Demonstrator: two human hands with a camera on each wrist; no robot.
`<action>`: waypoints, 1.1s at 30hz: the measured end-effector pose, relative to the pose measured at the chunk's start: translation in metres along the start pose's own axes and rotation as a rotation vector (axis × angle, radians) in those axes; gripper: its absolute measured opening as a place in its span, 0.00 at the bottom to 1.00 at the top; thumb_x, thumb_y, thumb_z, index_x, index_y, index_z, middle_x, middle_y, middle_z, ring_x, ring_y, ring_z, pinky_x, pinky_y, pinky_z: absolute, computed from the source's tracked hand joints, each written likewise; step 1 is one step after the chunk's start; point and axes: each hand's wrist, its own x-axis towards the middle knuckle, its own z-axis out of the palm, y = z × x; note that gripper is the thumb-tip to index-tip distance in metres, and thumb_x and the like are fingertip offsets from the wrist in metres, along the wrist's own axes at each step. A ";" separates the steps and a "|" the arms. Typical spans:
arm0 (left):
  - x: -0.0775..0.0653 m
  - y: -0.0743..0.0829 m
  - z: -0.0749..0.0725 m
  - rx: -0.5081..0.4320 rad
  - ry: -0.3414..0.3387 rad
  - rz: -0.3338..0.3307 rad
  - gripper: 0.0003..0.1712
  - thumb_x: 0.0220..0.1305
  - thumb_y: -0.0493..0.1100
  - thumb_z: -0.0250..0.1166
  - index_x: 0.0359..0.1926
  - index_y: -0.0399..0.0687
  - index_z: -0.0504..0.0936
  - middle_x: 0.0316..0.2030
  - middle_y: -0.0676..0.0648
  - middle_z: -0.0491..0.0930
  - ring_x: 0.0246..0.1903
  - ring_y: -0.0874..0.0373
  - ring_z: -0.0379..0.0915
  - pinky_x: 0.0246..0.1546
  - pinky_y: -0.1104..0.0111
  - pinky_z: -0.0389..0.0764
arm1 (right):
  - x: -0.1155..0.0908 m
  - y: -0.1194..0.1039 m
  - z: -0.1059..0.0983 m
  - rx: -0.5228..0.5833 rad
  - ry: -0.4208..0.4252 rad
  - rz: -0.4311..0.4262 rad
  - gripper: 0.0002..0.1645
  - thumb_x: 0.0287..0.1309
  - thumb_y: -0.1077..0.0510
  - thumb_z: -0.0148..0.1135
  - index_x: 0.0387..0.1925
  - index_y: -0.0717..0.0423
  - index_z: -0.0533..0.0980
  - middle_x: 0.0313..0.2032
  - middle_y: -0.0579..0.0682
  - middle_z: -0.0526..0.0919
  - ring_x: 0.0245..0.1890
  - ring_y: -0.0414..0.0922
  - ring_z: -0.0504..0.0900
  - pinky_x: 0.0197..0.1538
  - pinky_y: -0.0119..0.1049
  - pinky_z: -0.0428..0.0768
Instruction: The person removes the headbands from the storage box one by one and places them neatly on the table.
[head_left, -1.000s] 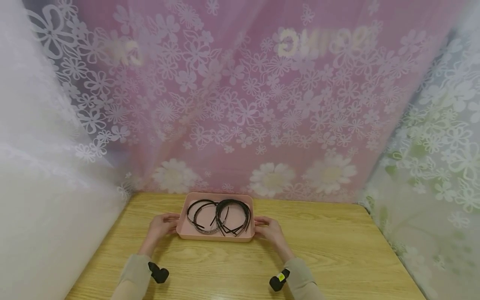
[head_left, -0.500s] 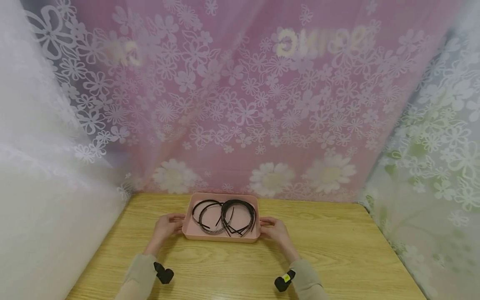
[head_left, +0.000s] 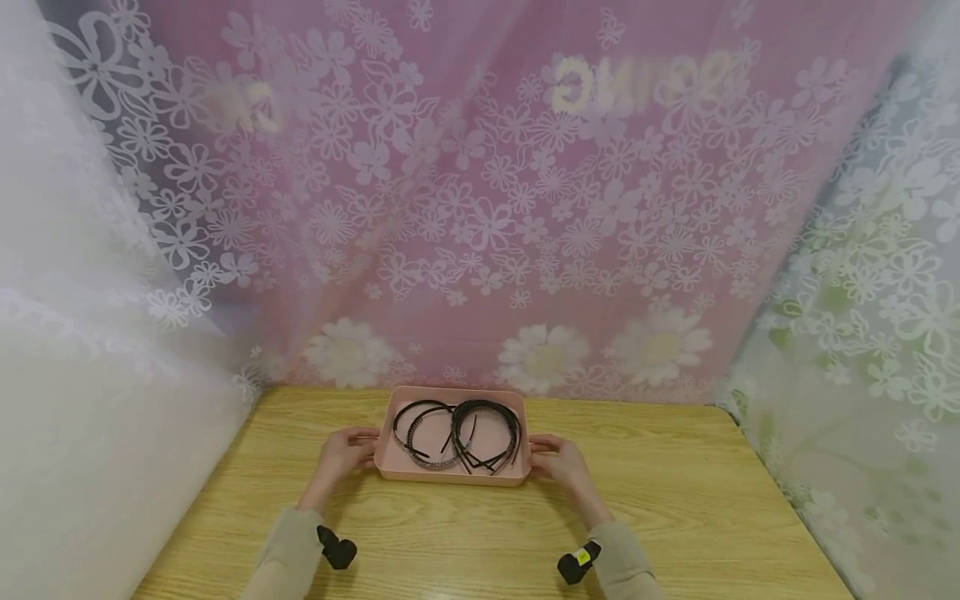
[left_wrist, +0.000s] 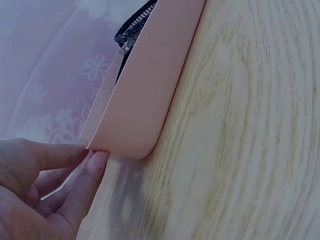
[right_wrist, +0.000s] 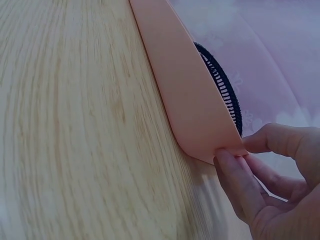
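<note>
A shallow pink tray [head_left: 450, 477] lies near the back of the wooden table, with several dark headbands [head_left: 486, 405] overlapping inside it. Some headbands are plain black; another has a glittery, toothed band [left_wrist: 131, 37]. My left hand [head_left: 347, 452] is at the tray's left end, and in the left wrist view its thumb and fingers pinch the rim at the corner. At the opposite end my right hand [head_left: 561, 463] grips the rim the same way, thumb on the inner side and fingertips against the outer wall [right_wrist: 200, 110]. A toothed black headband [right_wrist: 222, 82] shows above that wall.
Behind the tray hangs a pink flowered curtain [head_left: 480, 250], meeting the table's back edge. White sheeting [head_left: 112, 375] stands along the left side, a flowered sheet [head_left: 877, 333] along the right. The wooden table [head_left: 675, 500] extends in front and to the right.
The tray has slid a little to the right along the table, both hands moving with it and keeping their hold on its ends. The headbands keep their arrangement inside.
</note>
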 end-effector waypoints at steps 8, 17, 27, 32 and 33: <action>0.000 0.005 0.012 0.005 0.016 0.006 0.16 0.70 0.32 0.63 0.56 0.28 0.81 0.49 0.29 0.83 0.38 0.47 0.86 0.36 0.60 0.87 | 0.000 0.003 -0.011 0.007 0.005 0.004 0.25 0.54 0.75 0.64 0.56 0.77 0.77 0.47 0.70 0.83 0.37 0.50 0.88 0.40 0.41 0.87; 0.000 0.009 0.024 0.029 0.004 0.044 0.15 0.70 0.31 0.63 0.54 0.27 0.82 0.48 0.28 0.83 0.37 0.44 0.86 0.35 0.61 0.87 | -0.001 0.005 -0.025 -0.027 0.012 0.002 0.26 0.55 0.74 0.64 0.57 0.76 0.76 0.49 0.69 0.83 0.40 0.51 0.87 0.40 0.40 0.87; 0.003 0.011 0.036 0.053 0.007 0.044 0.14 0.70 0.32 0.64 0.54 0.30 0.83 0.46 0.33 0.85 0.36 0.47 0.86 0.35 0.60 0.87 | 0.000 0.006 -0.038 -0.033 0.001 0.051 0.25 0.60 0.71 0.65 0.60 0.73 0.76 0.52 0.70 0.82 0.41 0.53 0.88 0.43 0.42 0.87; 0.003 0.014 0.039 0.051 0.002 0.048 0.14 0.70 0.32 0.63 0.54 0.29 0.83 0.46 0.32 0.84 0.37 0.46 0.86 0.35 0.61 0.87 | 0.002 0.007 -0.042 -0.035 0.001 0.044 0.27 0.58 0.70 0.67 0.59 0.74 0.76 0.49 0.70 0.83 0.39 0.51 0.88 0.42 0.41 0.87; 0.002 0.014 0.040 0.046 0.003 0.043 0.14 0.70 0.32 0.63 0.54 0.30 0.83 0.46 0.33 0.84 0.37 0.46 0.86 0.35 0.61 0.87 | 0.002 0.006 -0.042 -0.037 0.000 0.040 0.27 0.58 0.70 0.67 0.59 0.75 0.76 0.49 0.70 0.83 0.38 0.51 0.88 0.42 0.41 0.87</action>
